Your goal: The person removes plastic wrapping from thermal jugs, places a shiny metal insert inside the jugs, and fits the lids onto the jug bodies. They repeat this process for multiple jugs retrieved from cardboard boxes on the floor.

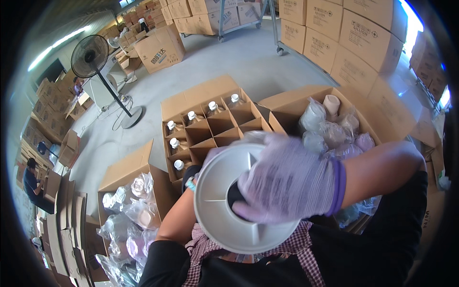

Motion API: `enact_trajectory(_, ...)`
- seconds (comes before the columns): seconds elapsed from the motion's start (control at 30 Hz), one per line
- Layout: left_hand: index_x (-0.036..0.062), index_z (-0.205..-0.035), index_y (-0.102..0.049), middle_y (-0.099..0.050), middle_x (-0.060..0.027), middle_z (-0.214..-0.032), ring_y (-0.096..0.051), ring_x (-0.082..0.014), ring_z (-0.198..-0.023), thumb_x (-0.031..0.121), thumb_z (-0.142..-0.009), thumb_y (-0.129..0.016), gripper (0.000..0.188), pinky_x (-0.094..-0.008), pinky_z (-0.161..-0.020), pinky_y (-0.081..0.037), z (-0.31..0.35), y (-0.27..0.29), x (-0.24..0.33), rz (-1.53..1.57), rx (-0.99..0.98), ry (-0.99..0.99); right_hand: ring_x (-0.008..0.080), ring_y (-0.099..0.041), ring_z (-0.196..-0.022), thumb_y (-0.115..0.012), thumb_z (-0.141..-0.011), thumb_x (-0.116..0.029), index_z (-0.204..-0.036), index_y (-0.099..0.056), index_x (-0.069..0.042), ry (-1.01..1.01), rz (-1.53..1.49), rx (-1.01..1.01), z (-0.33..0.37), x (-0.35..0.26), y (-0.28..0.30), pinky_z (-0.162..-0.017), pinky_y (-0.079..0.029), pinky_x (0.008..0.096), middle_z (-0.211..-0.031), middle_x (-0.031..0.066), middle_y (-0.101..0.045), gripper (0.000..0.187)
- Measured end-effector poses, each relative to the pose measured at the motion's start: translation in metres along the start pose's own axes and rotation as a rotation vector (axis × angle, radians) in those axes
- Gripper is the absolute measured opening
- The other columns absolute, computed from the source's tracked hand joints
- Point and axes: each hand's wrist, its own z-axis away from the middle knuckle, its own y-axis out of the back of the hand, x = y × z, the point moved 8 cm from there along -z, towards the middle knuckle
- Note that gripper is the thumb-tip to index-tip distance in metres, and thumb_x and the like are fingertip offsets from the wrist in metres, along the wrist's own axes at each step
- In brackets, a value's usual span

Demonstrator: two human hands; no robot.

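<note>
A light grey round reel-like disc [210, 217], with spokes and a dark hole in its middle, is held up in front of my chest. My right hand [291, 179], in a purple-grey knit glove, lies across its right half. The thumb bends at the hole and the fingers are curled, a little blurred. Behind the disc's upper left edge, my left hand [213, 155] shows only a strip of glove; its fingers are hidden. Just beyond stands an open divided carton [196, 93] with several white-capped bottles [192, 116] in its cells.
An open carton [275, 99] at right holds plastic-wrapped cups [313, 115]. Another carton [122, 165] at left holds more wrapped items [143, 215]. A standing fan [100, 71], flattened cardboard [71, 229] and stacked boxes [363, 36] stand around. A person [33, 184] works at far left.
</note>
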Motion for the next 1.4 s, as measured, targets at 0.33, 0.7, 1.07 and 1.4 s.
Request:
enact_trajectory(0.33, -0.0031, -0.138, -0.056, -0.073, -0.0076, -0.113, -0.069, -0.0183, -0.104, 0.028, -0.085, -0.084, 0.067, -0.0339, -0.096, -0.054, 0.089, 0.022, -0.029, -0.213, 0.101, -0.218, 0.0300, -0.071, -0.072, -0.069, -0.085, -0.032, -0.088, -0.070, -0.007, -0.216, -0.446, 0.146, -0.022, 0.087, -0.022, -0.073, -0.058, 0.0404, -0.077, 0.0144, -0.071, 0.025)
enact_trajectory(0.7, -0.0001, -0.142, -0.049, -0.064, -0.0071, -0.116, -0.063, -0.0171, -0.102, 0.016, -0.084, -0.081, 0.068, -0.0313, -0.090, -0.054, 0.097, 0.046, -0.018, -0.121, 0.259, -0.342, 0.0274, -0.070, -0.086, -0.075, -0.084, -0.028, -0.104, -0.061, -0.010, 0.031, -0.391, -0.008, -0.066, 0.044, -0.042, -0.080, -0.056, 0.0370, -0.096, 0.0085, -0.070, 0.031)
enact_trajectory(1.07, -0.0034, -0.149, -0.042, -0.058, -0.0194, -0.139, -0.053, -0.0257, -0.134, 0.038, -0.089, -0.079, 0.082, -0.0388, -0.114, -0.039, 0.104, 0.047, 0.002, -0.374, 0.199, -0.269, 0.0347, -0.047, -0.141, -0.043, -0.106, -0.008, -0.150, -0.043, 0.002, -0.395, -0.513, 0.719, 0.029, 0.082, -0.267, -0.116, -0.038, 0.0413, -0.152, 0.0236, -0.047, 0.045)
enact_trajectory(1.4, 0.0039, -0.103, -0.068, -0.061, -0.0092, -0.093, -0.062, -0.0245, -0.083, 0.032, -0.074, -0.089, 0.046, -0.0335, -0.074, -0.052, 0.105, 0.062, 0.110, -0.828, 0.528, -0.794, 0.0319, -0.048, -0.133, -0.060, -0.099, -0.052, -0.147, -0.041, 0.004, -0.226, -1.024, 1.013, 0.006, 0.072, -0.136, -0.115, -0.034, 0.0436, -0.145, 0.0188, -0.050, 0.076)
